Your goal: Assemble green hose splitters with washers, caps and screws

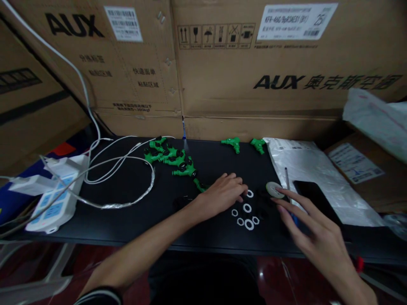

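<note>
**Hands over the white rings, green fittings further back**

Nearest the edge of the black table (133, 220): a loose cluster of small white rings (247, 216), lying flat, a few touching, one sitting apart up by the fingertips.

Left hand (222, 192) palm down just left of the rings, fingers curled in loosely with tips right at the topmost ring. Gripping something? Can't tell, fingertips too dark to read. A green piece (199, 184) pokes out from behind that hand, long axis slanting up-left.

Right hand (313, 228) open and spread, fingers stretched up-left, holding nothing. Index tip right at a round whitish disc (273, 189), maybe a roll of tape, lying flat. A thin pen-like stick (287, 180) just beside it, pointing away from the edge.

Right of that, a white plastic bag (321, 178) lying flat with a dark phone-like slab (313, 197) on top; contents of the bag not visible.

Further back, a pile of green fittings (171, 159) with black caps, strung out diagonally, plus two separate green fittings (235, 144) near the cardboard boxes (241, 67). Far left: white power strip (54, 199) and looped white cables (127, 169).
</note>
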Demonstrator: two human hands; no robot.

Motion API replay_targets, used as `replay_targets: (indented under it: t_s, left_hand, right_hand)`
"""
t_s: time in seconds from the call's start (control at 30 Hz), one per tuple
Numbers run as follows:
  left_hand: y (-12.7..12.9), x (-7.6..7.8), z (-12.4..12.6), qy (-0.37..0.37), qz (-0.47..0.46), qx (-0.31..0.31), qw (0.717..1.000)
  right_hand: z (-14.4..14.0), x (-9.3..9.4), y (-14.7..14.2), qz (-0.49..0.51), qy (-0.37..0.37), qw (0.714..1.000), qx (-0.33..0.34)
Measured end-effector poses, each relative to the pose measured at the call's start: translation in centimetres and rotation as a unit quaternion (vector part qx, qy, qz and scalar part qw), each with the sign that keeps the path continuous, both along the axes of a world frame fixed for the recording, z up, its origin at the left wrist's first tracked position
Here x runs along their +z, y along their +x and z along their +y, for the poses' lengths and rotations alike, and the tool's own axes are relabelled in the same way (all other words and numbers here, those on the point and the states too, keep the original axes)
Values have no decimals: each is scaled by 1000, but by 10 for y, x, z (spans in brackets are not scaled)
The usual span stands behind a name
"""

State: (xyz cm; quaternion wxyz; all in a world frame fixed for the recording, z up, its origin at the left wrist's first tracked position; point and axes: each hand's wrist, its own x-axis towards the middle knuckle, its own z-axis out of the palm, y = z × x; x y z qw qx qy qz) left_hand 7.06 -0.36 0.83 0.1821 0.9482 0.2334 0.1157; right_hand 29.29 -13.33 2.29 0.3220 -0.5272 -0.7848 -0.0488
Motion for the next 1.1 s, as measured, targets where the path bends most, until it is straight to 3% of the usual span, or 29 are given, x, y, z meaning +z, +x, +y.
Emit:
replay_targets:
  t_s: [0.1,0.2,0.4,0.5,0.63,0.83,0.97,1.1]
  left_hand:
    - [3,-5,2,-4,-13,-3,1000]
    - [1,-4,2,-22,-31,2,999]
    - [-14,11,30,-108,-91,29,990]
    - [-29,17,47,-181,-149,72,969]
    - [-44,14,55,-277,-212,130,928]
    - [-57,17,48,-256,-181,169,934]
    - [-61,27,31,-149,-5,174,973]
    - [-56,30,19,-72,104,177,976]
  right_hand:
    - [18,7,-15,45,-12,999,24]
    - [37,10,-28,122,-76,989,30]
    - [78,9,-42,195,-212,958,9]
    - [101,4,-49,239,-285,928,19]
    - [126,-2,-62,309,-348,883,63]
    - [143,-7,-70,375,-384,839,93]
    - [143,-9,-67,403,-402,816,98]
    - [139,-10,-66,430,-423,790,111]
